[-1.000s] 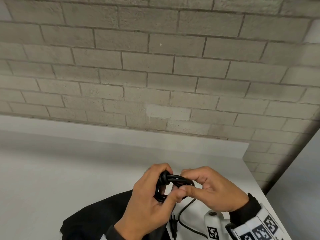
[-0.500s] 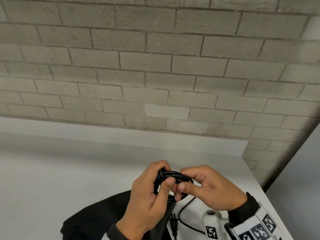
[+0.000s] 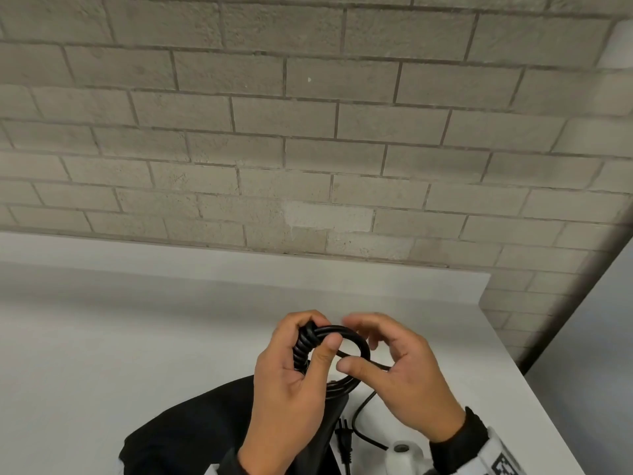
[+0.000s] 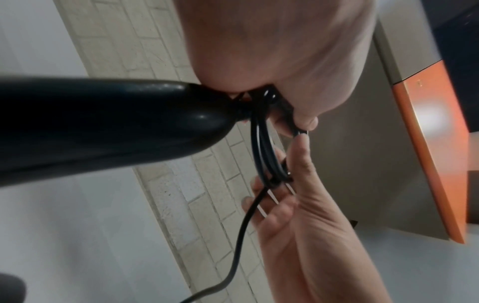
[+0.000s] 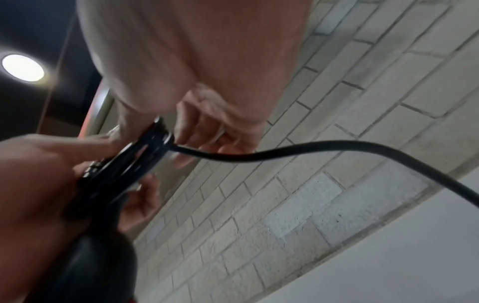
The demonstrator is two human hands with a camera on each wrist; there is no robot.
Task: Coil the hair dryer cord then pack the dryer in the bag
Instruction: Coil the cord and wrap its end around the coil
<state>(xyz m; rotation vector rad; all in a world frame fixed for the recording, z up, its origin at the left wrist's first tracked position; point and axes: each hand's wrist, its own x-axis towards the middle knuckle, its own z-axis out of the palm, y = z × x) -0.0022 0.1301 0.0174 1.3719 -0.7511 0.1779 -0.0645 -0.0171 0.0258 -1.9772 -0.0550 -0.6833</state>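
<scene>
My left hand (image 3: 315, 341) grips a small coil of the black cord (image 3: 358, 339) above the table, thumb pressed across the loops. My right hand (image 3: 363, 347) is beside it, thumb and fingers pinching the loose strand (image 3: 383, 365) that leaves the coil; its other fingers are blurred. The strand runs down to the plug (image 3: 343, 440) on the table. The black dryer handle (image 4: 103, 127) hangs from the coil under my left hand. A black bag (image 3: 191, 426) lies on the table below both hands. The dryer's head is hidden.
A white table (image 3: 102, 337) runs to a grey brick wall (image 3: 308, 132) at the back. The table's right edge (image 3: 548, 389) falls off close to my right wrist. A white camera mount (image 3: 404, 454) sits on my right wrist.
My right hand's fingers have lifted off the coil and spread, drawing the loose strand to the right. My left thumb has slid up over the loops. The coil stays in my left hand.
</scene>
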